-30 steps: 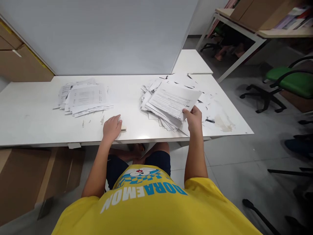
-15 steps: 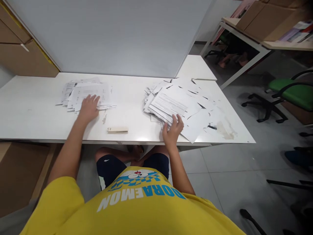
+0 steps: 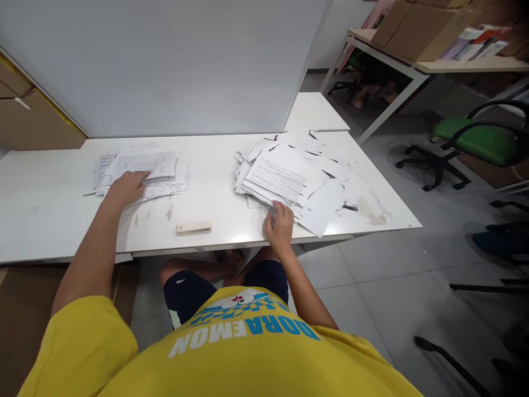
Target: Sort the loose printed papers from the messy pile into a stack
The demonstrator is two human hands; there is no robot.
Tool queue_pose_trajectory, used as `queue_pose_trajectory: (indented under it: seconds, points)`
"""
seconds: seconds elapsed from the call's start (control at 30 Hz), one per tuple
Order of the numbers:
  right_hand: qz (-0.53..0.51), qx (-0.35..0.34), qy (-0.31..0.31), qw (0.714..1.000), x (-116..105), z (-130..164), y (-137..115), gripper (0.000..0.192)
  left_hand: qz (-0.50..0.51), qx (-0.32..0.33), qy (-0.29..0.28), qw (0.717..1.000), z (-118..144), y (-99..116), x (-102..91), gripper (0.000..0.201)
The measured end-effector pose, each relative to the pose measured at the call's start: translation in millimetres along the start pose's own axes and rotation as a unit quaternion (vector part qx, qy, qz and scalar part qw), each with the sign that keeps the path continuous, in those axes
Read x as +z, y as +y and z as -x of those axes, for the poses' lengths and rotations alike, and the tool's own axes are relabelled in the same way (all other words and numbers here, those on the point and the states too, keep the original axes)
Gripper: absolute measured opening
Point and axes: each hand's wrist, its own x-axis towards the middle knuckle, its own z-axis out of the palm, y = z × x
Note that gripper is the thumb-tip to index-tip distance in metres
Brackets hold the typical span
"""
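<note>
My left hand (image 3: 129, 186) is at the near edge of a left pile of printed papers (image 3: 182, 173). Its fingers close over the edge of a top sheet (image 3: 138, 161), which looks slightly raised above the others; the thumb is hidden. My right hand (image 3: 281, 225) touches the near edge of a larger, untidy stack of printed sheets (image 3: 275, 175), fingers bent a little and thumb apart. Between the two piles, close to the table's front edge, lies a cream stapler-like bar (image 3: 193, 227).
A grey-white panel (image 3: 173, 66) stands behind the white table (image 3: 210, 193). Dark scraps and a beige worn patch (image 3: 373, 209) mark its right end. Cardboard boxes (image 3: 41, 121) stand at left; a green chair (image 3: 475, 138) and another table (image 3: 438, 67) are at right.
My left hand has shifted left and closed on a sheet at the left pile, whose top sheets have moved. My right hand's fingers have drawn together at the right stack. The view has turned slightly.
</note>
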Motion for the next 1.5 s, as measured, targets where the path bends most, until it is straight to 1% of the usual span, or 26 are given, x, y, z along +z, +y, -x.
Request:
queue_pose_trajectory:
  seconds: [0.07,0.1,0.17,0.27,0.33,0.43,0.57,0.63,0.73,0.8,0.9,0.97,1.07,1.13,1.2,1.27,1.33,1.4,1.43,1.47,1.5]
  points:
    - [-0.006,0.005,-0.006,1.000,0,0,0,0.037,0.012,0.000,0.017,1.000,-2,-1,0.9,0.058]
    - [-0.010,0.008,-0.009,1.000,0,0,-1,0.038,0.028,-0.012,0.029,0.999,-2,-2,1.4,0.058]
    - [-0.017,0.013,-0.011,1.000,-1,-1,-1,0.038,0.070,-0.059,0.060,0.994,-4,-1,2.2,0.057]
    - [-0.020,0.015,-0.005,1.000,-1,-1,-1,0.038,0.122,-0.150,0.110,0.975,-7,4,2.8,0.057]
    - [-0.020,0.017,-0.007,1.000,-1,-1,-2,0.038,0.144,-0.172,0.123,0.967,-9,10,3.3,0.058]
    - [-0.024,0.021,-0.018,0.999,-1,-1,-2,0.039,0.128,-0.144,0.110,0.975,-13,18,4.5,0.056]
    - [-0.023,0.018,-0.018,0.999,-2,-1,-3,0.037,0.052,-0.126,0.090,0.987,-19,23,4.8,0.056]
    - [-0.020,0.015,-0.014,1.000,-2,-2,-3,0.036,0.040,-0.110,0.075,0.990,-23,25,3.4,0.062]
    - [-0.020,0.020,-0.016,0.999,-2,-2,-3,0.035,0.048,-0.071,0.037,0.996,-28,31,0.3,0.074]
    - [-0.026,0.026,-0.023,0.999,-2,-2,-3,0.036,0.040,-0.054,0.017,0.998,-32,37,-2.0,0.076]
    - [-0.035,0.030,-0.026,0.999,-3,-2,-3,0.036,0.007,-0.045,0.006,0.999,-38,41,-5.8,0.070]
    - [-0.037,0.031,-0.026,0.999,-3,-2,-3,0.036,-0.015,-0.031,0.000,0.999,-42,40,-8.3,0.062]
    - [-0.037,0.031,-0.029,0.998,-3,-3,-4,0.035,-0.031,-0.015,0.001,0.999,-44,35,-11.4,0.052]
    - [-0.036,0.031,-0.028,0.998,-3,-4,-3,0.035,-0.021,-0.024,0.015,0.999,-44,31,-13.1,0.051]
    - [-0.036,0.031,-0.024,0.999,-4,-4,-3,0.034,0.003,-0.055,0.046,0.997,-41,29,-15.6,0.049]
    - [-0.046,0.032,-0.017,0.998,-5,-4,-3,0.033,0.028,-0.100,0.092,0.990,-35,32,-20.0,0.048]
    - [-0.072,0.039,-0.015,0.997,-6,-4,-6,0.032,0.045,-0.134,0.139,0.980,-26,44,-26.1,0.050]
    - [-0.133,0.066,-0.026,0.989,-7,-6,-14,0.030,0.055,-0.130,0.172,0.975,-12,66,-32.5,0.052]
    - [-0.184,0.092,-0.046,0.978,-8,-8,-20,0.030,0.062,-0.110,0.179,0.976,-3,81,-35.1,0.052]
    - [-0.251,0.124,-0.078,0.957,-8,-11,-27,0.032,0.063,-0.081,0.177,0.979,8,98,-36.9,0.052]
    - [-0.329,0.160,-0.119,0.923,-9,-15,-34,0.035,0.062,-0.047,0.165,0.983,19,116,-37.8,0.053]
